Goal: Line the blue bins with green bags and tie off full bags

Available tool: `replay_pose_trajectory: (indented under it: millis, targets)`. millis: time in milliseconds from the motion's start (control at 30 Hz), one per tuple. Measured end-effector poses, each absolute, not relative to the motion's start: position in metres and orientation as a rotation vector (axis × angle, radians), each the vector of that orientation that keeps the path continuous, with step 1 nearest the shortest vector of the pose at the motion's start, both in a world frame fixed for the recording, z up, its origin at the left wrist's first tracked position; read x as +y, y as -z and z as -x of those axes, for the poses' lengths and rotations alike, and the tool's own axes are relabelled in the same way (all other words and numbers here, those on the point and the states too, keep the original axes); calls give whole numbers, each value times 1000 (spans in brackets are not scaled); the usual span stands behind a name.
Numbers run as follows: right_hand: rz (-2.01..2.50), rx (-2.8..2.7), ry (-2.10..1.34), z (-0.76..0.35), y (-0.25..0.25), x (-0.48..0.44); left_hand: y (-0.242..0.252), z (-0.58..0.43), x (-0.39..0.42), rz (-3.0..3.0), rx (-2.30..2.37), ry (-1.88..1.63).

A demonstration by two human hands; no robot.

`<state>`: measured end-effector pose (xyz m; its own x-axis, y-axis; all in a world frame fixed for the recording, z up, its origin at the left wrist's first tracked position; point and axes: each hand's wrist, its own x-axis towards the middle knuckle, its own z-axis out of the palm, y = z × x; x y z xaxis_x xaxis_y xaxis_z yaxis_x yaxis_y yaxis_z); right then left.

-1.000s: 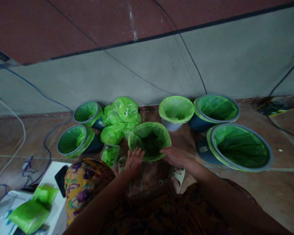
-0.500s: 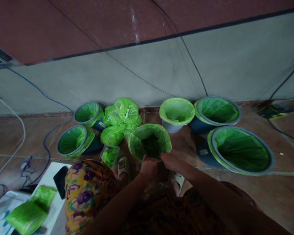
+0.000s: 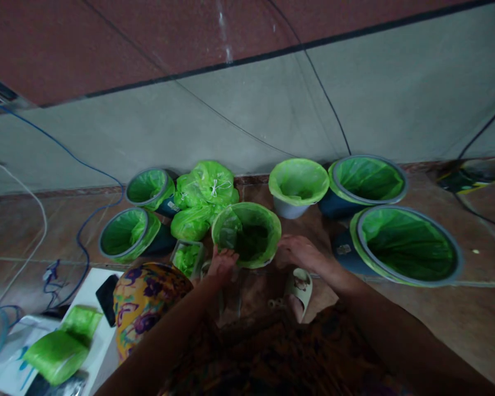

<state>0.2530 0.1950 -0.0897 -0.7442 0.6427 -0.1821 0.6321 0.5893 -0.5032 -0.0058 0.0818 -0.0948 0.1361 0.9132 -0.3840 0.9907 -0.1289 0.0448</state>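
A bin (image 3: 268, 258) lined with a thin green bin liner (image 3: 241, 208) stands on the floor between my feet, its mouth facing up. My left hand (image 3: 224, 260) is at the near left of the rim, fingers closed over the liner's edge. On the other side, my right hand (image 3: 300, 251) pinches at the liner's right edge; its fingertips are partly hidden. The liner folds down over the rim, and a loose fold of it stands inside at the left. The inside is dark.
Green-lined bins stand to the right, a white bucket (image 3: 291, 209) behind. At the left are knotted green bags (image 3: 210, 184), a small tub (image 3: 187, 258) and two lined bins. A bench (image 3: 103, 324) holds a phone (image 3: 107, 297) and a green bag roll (image 3: 58, 355). Cables cross the floor.
My hands have moved apart along the rim: the left hand went left, the right hand shifted slightly right and up. A liner fold now shows inside the bin, which sits slightly further left.
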Motion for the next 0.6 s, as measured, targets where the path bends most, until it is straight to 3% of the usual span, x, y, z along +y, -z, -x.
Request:
replay_pose_trajectory:
  millis: [200,600]
  targets:
    - [959,-2859,-967,-221,105,172,88,-38,64,-2022,1958,68]
    - [1047,-3036,-953,-203,146,167,119,-45,76,-2042,1870,268]
